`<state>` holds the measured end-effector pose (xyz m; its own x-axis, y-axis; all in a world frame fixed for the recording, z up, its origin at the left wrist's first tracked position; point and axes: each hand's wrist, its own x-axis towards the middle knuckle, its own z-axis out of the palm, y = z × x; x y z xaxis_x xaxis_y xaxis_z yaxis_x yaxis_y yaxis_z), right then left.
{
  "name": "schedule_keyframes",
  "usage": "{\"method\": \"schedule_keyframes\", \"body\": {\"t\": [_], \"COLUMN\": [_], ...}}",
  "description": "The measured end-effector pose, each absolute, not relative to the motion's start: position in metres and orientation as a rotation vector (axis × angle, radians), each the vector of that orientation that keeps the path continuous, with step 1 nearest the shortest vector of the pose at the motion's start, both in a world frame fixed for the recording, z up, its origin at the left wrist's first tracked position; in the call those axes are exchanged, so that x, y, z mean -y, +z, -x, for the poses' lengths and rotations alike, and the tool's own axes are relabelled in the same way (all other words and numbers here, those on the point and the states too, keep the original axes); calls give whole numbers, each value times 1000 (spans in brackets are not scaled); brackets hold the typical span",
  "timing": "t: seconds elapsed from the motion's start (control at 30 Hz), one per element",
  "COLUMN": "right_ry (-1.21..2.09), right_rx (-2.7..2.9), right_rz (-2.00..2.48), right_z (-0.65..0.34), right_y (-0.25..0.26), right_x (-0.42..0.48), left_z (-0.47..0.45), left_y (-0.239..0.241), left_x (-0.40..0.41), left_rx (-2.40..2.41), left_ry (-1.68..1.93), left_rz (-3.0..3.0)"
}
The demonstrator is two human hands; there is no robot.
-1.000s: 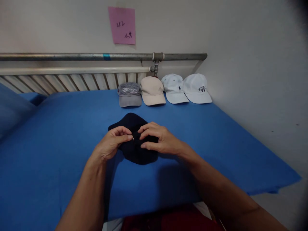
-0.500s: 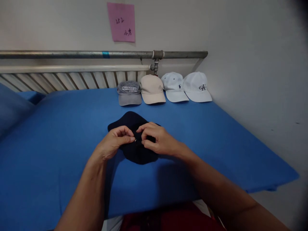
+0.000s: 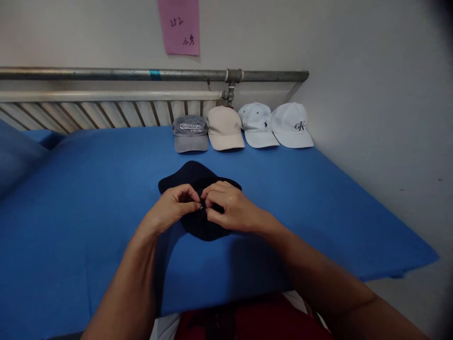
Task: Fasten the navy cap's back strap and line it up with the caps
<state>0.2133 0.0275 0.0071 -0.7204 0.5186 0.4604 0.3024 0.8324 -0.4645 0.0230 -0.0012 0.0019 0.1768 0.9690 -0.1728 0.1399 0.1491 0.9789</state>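
Both forearms reach forward over the blue bed [image 3: 88, 198], and the 2 hands meet knuckle to knuckle above a dark cap [image 3: 198, 179]. The left hand [image 3: 171, 210] curls its fingers in, thumb and forefinger pinched narrow on a small metal piece [image 3: 201, 208] at the cap's near edge. The right hand [image 3: 230, 208] pinches the same spot from the other side. The cap lies flat on the bed under the fingertips. 4 caps [image 3: 242, 127] line the far edge by the rail [image 3: 106, 74].

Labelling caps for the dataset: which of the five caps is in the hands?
The dark navy cap, lying alone mid-sheet; both hands pinch it at a small metal buckle. The grey, beige and two white caps sit untouched in a row by the rail.
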Motion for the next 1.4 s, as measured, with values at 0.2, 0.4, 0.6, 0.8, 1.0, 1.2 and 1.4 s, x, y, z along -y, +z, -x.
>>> {"method": "schedule_keyframes", "body": {"t": [0.2, 0.4, 0.6, 0.8, 1.0, 1.2, 1.4], "right_ry": [533, 516, 665, 848, 966, 1210, 1166], "right_rx": [2405, 2406, 2362, 2261, 2442, 2304, 2262], "right_rz": [619, 662, 538, 671, 760, 812, 877], "right_z": [-212, -210, -216, -235, -234, -234, -233], "right_y": [5, 4, 6, 18, 20, 14, 15], "right_x": [-27, -25, -30, -41, -39, -41, -41], "left_z": [-23, -21, -15, -14, -12, -10, -11], "left_y": [4, 4, 7, 7, 7, 8, 9], "left_x": [2, 1, 3, 3, 3, 4, 4], "left_rx": [-1204, -1201, -1192, -1210, -1199, -1202, -1202], "left_ry": [886, 895, 866, 944, 924, 906, 865], "left_rz": [-1298, -1271, -1238, -1157, -1169, -1196, -1227]}}
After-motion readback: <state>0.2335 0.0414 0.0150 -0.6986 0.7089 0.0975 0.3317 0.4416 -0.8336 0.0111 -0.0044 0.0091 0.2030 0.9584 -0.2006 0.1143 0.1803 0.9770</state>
